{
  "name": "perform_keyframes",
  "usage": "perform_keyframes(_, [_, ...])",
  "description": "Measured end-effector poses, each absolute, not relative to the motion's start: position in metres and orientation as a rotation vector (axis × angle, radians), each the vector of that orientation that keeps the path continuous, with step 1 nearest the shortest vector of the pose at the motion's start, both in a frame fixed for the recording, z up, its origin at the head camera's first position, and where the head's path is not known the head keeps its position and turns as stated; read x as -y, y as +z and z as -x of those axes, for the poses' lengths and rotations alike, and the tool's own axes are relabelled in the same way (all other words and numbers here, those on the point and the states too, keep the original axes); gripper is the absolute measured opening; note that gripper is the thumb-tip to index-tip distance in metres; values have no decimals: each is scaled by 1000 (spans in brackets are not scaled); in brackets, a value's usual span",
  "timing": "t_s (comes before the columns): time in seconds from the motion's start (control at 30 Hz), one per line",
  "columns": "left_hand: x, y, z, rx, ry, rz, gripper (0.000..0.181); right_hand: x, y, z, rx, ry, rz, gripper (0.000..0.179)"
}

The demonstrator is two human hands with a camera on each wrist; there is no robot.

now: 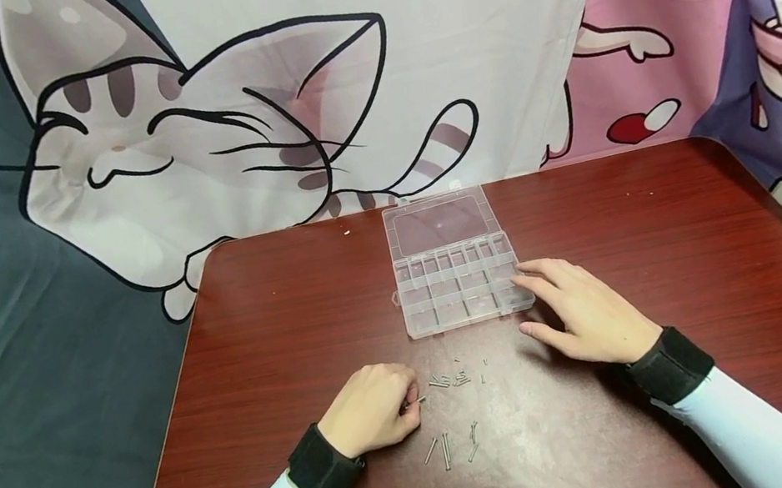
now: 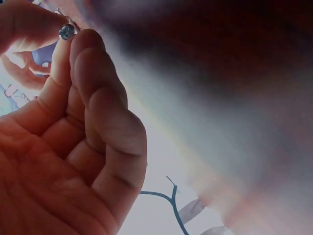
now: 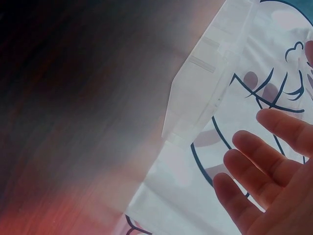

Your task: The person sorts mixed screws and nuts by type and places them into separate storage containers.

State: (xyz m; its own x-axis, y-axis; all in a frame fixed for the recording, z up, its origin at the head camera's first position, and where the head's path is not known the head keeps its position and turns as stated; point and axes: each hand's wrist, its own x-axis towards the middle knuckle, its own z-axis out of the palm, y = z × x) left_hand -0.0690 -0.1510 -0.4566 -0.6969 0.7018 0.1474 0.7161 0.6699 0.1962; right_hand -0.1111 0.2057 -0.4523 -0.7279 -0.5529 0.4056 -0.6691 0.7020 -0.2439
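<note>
Between thumb and fingertips my left hand (image 1: 372,409) pinches a screw, whose round head (image 2: 66,32) shows in the left wrist view. Just right of that hand, a small group of screws (image 1: 449,380) lies on the table. Nearer to me lie several longer screws (image 1: 445,451). A clear plastic compartment box (image 1: 467,305) stands behind them with its lid (image 1: 443,223) laid back. My right hand (image 1: 587,314) is at the box's right side, fingers spread and holding nothing; whether its fingertips touch the box I cannot tell.
The reddish-brown wooden table (image 1: 663,237) reaches back to a hanging cloth (image 1: 495,26) printed with cartoon animals. A few tiny screws (image 1: 484,373) lie apart from the group. White specks (image 1: 347,232) dot the table's far side.
</note>
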Motion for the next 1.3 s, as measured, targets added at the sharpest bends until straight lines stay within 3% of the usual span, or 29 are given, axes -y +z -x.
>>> perform_keyframes(0.17, [153,-455,72,2798,-404,1191,18,-205,-453,112,2614,550,-904,66])
perform_keyframes(0.37, [157,-448,81,2744,-513,1181,18,-202,-456,118,2637,599,-640,57])
perform_keyframes(0.77, [172,-428,128,2746,-821,1035,15,-196,-460,150,3030,858,-318,47])
perform_keyframes(0.97, [170,-428,155,2749,-835,955,12,-194,-462,160,3142,800,-288,46])
perform_keyframes(1.3, [162,-438,192,2742,-787,870,9,-189,-461,165,3064,616,-431,31])
